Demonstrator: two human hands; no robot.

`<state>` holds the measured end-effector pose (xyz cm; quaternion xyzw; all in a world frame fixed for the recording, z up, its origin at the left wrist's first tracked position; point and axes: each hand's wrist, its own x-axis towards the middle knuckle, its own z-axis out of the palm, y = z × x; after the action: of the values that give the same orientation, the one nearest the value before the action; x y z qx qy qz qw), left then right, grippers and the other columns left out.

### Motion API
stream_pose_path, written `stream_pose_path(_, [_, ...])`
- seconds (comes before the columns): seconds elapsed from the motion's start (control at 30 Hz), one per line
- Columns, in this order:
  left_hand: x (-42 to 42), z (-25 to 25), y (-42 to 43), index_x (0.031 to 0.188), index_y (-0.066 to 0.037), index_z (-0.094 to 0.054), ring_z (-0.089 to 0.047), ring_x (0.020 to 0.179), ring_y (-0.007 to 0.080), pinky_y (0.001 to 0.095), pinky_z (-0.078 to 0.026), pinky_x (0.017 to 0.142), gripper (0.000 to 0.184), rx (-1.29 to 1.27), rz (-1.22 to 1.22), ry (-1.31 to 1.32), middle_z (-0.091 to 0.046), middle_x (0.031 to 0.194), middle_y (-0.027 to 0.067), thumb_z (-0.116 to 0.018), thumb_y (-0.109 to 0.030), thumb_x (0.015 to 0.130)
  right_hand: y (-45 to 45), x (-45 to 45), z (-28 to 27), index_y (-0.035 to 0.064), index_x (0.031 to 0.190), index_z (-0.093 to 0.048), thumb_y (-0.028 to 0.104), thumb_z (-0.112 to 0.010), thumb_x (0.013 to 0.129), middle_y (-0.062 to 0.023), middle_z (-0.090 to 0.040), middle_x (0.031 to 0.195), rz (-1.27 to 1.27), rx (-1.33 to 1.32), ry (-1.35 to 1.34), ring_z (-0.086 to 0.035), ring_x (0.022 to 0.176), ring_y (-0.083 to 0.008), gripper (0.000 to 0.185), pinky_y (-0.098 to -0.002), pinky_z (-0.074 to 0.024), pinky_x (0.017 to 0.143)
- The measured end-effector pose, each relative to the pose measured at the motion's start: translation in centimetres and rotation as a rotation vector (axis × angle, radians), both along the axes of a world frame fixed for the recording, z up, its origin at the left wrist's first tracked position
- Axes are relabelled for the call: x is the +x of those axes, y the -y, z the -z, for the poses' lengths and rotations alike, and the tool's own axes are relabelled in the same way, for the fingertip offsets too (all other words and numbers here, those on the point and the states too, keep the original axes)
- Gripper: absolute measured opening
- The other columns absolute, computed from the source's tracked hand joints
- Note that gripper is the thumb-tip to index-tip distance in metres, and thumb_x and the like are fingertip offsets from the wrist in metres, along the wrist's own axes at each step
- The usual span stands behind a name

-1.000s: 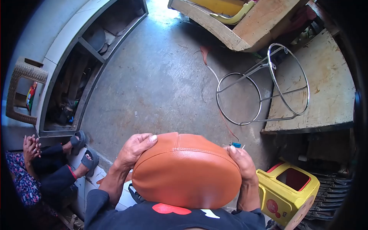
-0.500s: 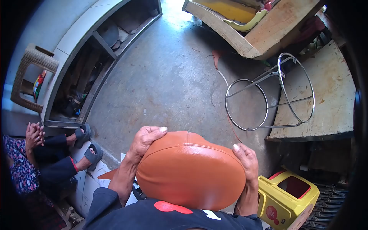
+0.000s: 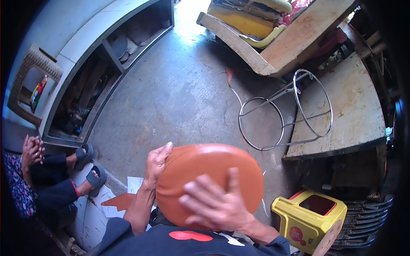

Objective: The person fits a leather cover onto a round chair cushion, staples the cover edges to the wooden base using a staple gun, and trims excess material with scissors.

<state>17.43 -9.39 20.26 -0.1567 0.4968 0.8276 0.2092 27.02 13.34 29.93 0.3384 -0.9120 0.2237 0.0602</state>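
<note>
A round seat cushion covered in orange-brown leather-like material (image 3: 213, 164) is held upright in front of my chest, its smooth face toward me. At its left edge my left hand (image 3: 157, 164) grips the rim, thumb up along the top. My right hand (image 3: 220, 205) lies over the lower middle of the face, fingers spread and slightly blurred by motion. Whether the palm presses on the cover I cannot tell. The cushion's far side is hidden from view.
A tubular metal stool frame (image 3: 261, 123) lies on the floor against a wooden board (image 3: 341, 115). A yellow plastic stool (image 3: 309, 219) stands at right. Another person (image 3: 32, 187) sits at left, hands clasped. Orange scrap material (image 3: 117, 201) and paper (image 3: 135, 184) lie near my left arm.
My right hand has let go of the cushion's right edge and moved across its face, fingers now spread. The cushion has turned to look rounder. My left hand keeps its hold.
</note>
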Motion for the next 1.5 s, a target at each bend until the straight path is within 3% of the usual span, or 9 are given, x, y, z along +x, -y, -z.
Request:
stream_pose_path(0.1, [3.1,3.4,1.9,0.113,0.004,-0.071,-0.068,0.080,0.0097,0.0255,-0.055,0.070,0.042,0.019,-0.189,-0.021,-0.076,0.097,0.0066,-0.051,-0.032,0.113,-4.3,1.4,1.4,0.0012,0.147,-0.054,0.044,-0.050,0.111,-0.0227,-0.058,0.146,1.005,-0.247,-0.047,-0.053,0.141,-0.0317,0.056,-0.0482,-0.0302,0.124])
stream_pose_path(0.2, [6.3,4.3,2.4,0.116,0.003,-0.070,-0.069,0.080,0.0133,0.0297,-0.056,0.072,0.038,-0.197,-0.253,-0.154,-0.075,0.094,0.0062,-0.052,-0.029,0.112,-6.6,1.5,5.0,-0.0033,0.148,-0.051,0.047,-0.044,0.113,-0.0189,-0.060,0.144,1.072,-0.775,0.547,-0.055,0.136,-0.0277,0.062,-0.0384,-0.0386,0.117])
stream_pose_path(0.4, [9.1,-2.5,8.2,0.102,0.004,-0.075,-0.075,0.090,0.0163,0.0356,-0.057,0.076,0.021,-0.729,1.025,-0.606,-0.076,0.093,0.0233,-0.069,-0.016,0.098,-11.3,-8.1,4.0,0.0000,0.155,-0.049,0.055,-0.038,0.112,-0.0164,-0.065,0.141,0.383,-0.665,0.761,-0.059,0.132,-0.0246,0.070,-0.0364,-0.0428,0.113])
stream_pose_path(0.53, [3.7,-3.9,8.8,0.132,0.000,-0.067,-0.070,0.113,0.0248,0.0391,-0.053,0.097,0.037,-0.814,0.237,-0.331,-0.073,0.121,0.0174,-0.064,-0.024,0.104,-9.8,-11.8,4.4,0.0020,0.157,-0.047,0.056,-0.037,0.113,-0.0152,-0.064,0.143,0.022,-0.700,0.999,-0.057,0.134,-0.0242,0.070,-0.0364,-0.0427,0.114])
stream_pose_path(0.67, [5.5,-2.5,2.8,0.156,0.000,-0.040,-0.053,0.136,0.0275,0.0409,-0.036,0.119,0.057,-0.770,0.307,-0.509,-0.057,0.143,0.0195,-0.053,-0.029,0.109,-8.3,-9.5,5.4,0.0031,0.152,-0.055,0.061,-0.041,0.110,-0.0166,-0.066,0.140,0.323,-0.735,1.083,-0.060,0.131,-0.0241,0.072,-0.0370,-0.0455,0.111])
stream_pose_path(0.93, [7.4,-2.7,3.6,0.117,0.003,-0.063,-0.066,0.101,0.0250,0.0414,-0.051,0.093,0.034,-0.918,0.094,-0.491,-0.067,0.108,0.0150,-0.052,-0.027,0.107,-8.4,-4.6,4.2,0.0051,0.133,-0.068,0.046,-0.055,0.108,-0.0173,-0.071,0.116,0.752,-0.552,0.713,-0.070,0.104,-0.0275,0.049,-0.0383,-0.0534,0.094])
stream_pose_path(1.13, [-0.6,-6.5,-1.8,0.129,0.000,-0.069,-0.065,0.122,0.0370,0.0428,-0.049,0.106,0.051,-0.757,0.724,-1.044,-0.069,0.131,0.0202,-0.075,-0.036,0.093,-5.9,-1.6,6.4,0.0044,0.118,-0.074,0.044,-0.057,0.109,-0.0184,-0.070,0.102,0.946,-0.675,0.651,-0.071,0.093,-0.0297,0.044,-0.0388,-0.0544,0.082])
stream_pose_path(1.33, [6.1,-2.6,2.9,0.138,0.000,-0.065,-0.064,0.125,0.0384,0.0453,-0.047,0.109,0.063,-0.769,0.495,-0.781,-0.070,0.130,0.0220,-0.077,-0.042,0.093,-3.4,-5.6,2.5,-0.0009,0.099,-0.069,0.043,-0.054,0.110,-0.0160,-0.068,0.079,0.761,-0.670,0.756,-0.072,0.077,-0.0304,0.048,-0.0421,-0.0539,0.070])
stream_pose_path(1.5, [8.6,-4.4,4.5,0.140,-0.002,-0.062,-0.064,0.121,0.0405,0.0463,-0.050,0.105,0.078,-1.069,0.392,-0.989,-0.066,0.134,0.0210,-0.076,-0.059,0.089,-1.4,3.0,2.5,0.0045,0.144,-0.058,0.061,-0.074,0.087,-0.0176,-0.062,0.134,0.422,-0.139,0.177,-0.060,0.126,-0.0330,0.083,-0.0517,-0.0434,0.102])
